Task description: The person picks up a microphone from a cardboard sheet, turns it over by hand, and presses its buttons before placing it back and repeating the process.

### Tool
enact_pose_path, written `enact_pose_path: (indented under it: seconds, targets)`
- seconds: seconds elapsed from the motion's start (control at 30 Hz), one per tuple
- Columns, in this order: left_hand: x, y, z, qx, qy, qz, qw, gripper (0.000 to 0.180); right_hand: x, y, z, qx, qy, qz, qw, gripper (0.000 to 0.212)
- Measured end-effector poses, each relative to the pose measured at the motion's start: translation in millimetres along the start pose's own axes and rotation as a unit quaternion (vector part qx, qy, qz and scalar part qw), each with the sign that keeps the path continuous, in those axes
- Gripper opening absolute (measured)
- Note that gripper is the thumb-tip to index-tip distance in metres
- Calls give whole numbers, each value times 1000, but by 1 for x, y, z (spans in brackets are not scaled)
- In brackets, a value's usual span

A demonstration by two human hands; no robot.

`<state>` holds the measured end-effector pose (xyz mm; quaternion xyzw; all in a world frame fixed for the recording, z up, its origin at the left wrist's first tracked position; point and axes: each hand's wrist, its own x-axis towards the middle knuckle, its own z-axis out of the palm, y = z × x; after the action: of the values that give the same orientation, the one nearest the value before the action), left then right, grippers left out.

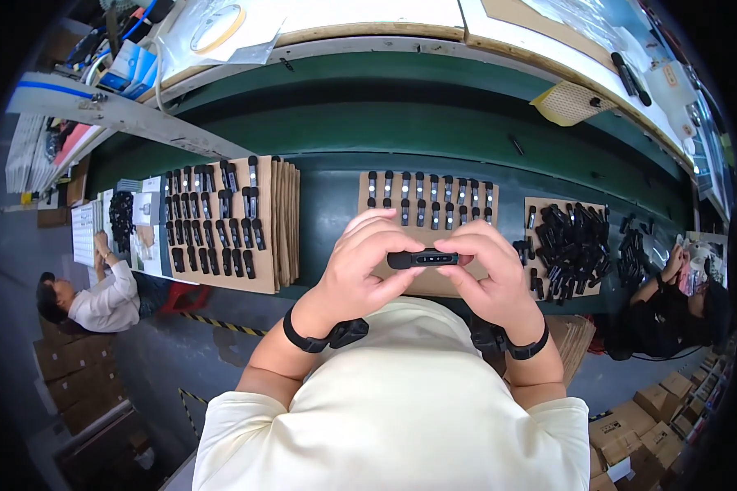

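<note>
Held level between both hands is a small black stick-shaped device [422, 259] with a thicker rounded end on the left and small marks along its face. My left hand [354, 268] pinches the rounded end between thumb and fingers. The other end is pinched by my right hand [493, 272]. Below the hands lies a cardboard sheet [427, 284], partly hidden by them. Rows of similar devices [420, 186] are laid out on its far part, just beyond my fingers.
At left, a stack of cardboard sheets [285, 221] carries more rows of devices. A loose pile of black devices [571, 245] covers another cardboard sheet at right. A person [98, 299] sits far left, another person [671, 311] far right. A raised shelf edge [368, 37] runs along the back.
</note>
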<state>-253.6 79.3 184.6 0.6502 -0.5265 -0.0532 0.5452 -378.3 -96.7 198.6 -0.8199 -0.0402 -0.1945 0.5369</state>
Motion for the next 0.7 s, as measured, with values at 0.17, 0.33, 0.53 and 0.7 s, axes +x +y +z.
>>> enact_pose_path:
  seconds: [0.17, 0.33, 0.53, 0.7]
  targets:
    - [-8, 16, 2, 15, 14, 36, 999, 32, -11, -15, 1, 25, 4, 5, 1000, 30]
    - [-14, 23, 4, 25, 17, 50, 998, 34, -17, -25, 1, 63, -2, 53, 997, 27]
    - [-22, 35, 4, -114, 3, -106, 988, 29, -27, -16, 0, -61, 13, -70, 996, 28]
    - [-33, 23, -2, -204, -59, -187, 959, 30, -27, -14, 2, -148, 17, -134, 980, 31]
